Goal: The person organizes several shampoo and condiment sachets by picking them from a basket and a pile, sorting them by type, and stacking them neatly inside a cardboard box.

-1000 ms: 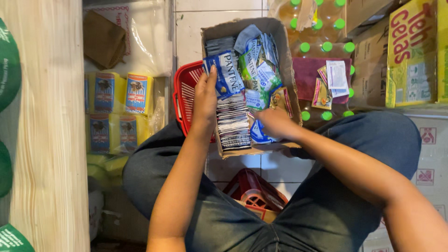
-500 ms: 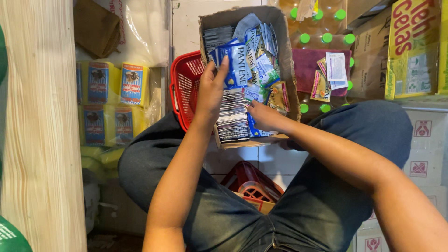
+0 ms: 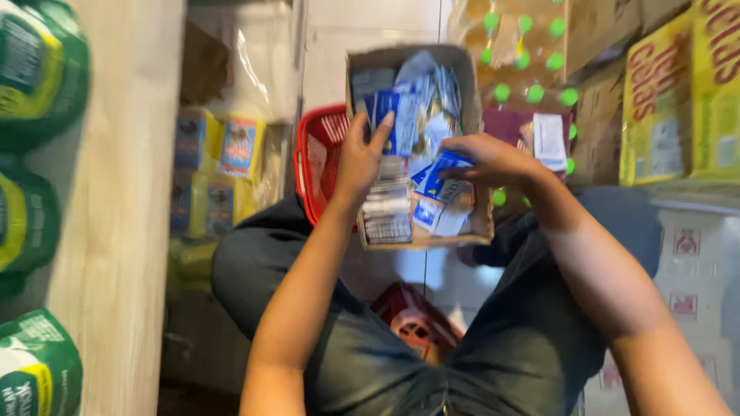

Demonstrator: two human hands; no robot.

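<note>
Cluttered stockroom floor; cardboard box (image 3: 416,231) on my knees. Left hand (image 3: 358,162) pinches blue sachets (image 3: 397,123), right hand (image 3: 489,158) curls over more. Sorting underway; next needs clean separation

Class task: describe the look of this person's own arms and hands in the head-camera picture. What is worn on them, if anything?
Both forearms are bare, with no sleeve in view. The left hand and the right hand wear no gloves; no ring, watch or bracelet can be made out, though the picture is blurred. The legs below are in dark grey trousers.
</note>
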